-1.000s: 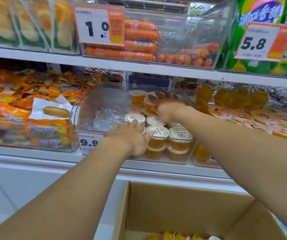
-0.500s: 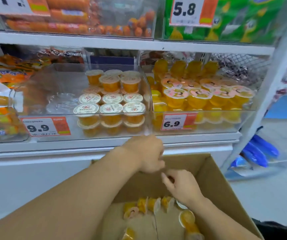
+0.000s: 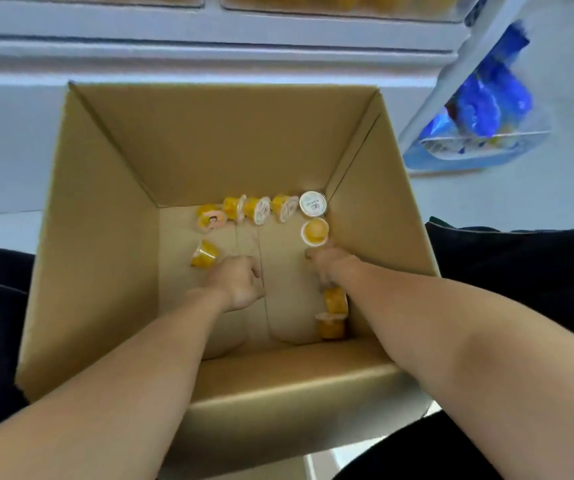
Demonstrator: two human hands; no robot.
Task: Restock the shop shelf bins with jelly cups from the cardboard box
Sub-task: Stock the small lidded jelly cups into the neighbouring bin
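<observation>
I look straight down into the open cardboard box (image 3: 105,237). Several yellow jelly cups (image 3: 261,207) lie in a row along its far wall, most on their sides. My left hand (image 3: 238,285) hovers low over the box floor with loosely curled fingers and holds nothing; a tipped cup (image 3: 204,254) lies just to its upper left. My right hand (image 3: 328,266) reaches forward, its fingertips at the edge of an upturned cup (image 3: 315,232). Two more cups (image 3: 334,313) lie beneath my right wrist by the right wall.
The white shelf front (image 3: 209,46) runs across the top, with the bottoms of the clear bins (image 3: 341,1) just in view. A low bin with blue packets (image 3: 483,112) stands at the right. Dark trouser legs (image 3: 521,271) flank the box.
My view has tipped down from the shelf bins into the box. Both hands have dropped from the bin and box rim to the box floor among the cups.
</observation>
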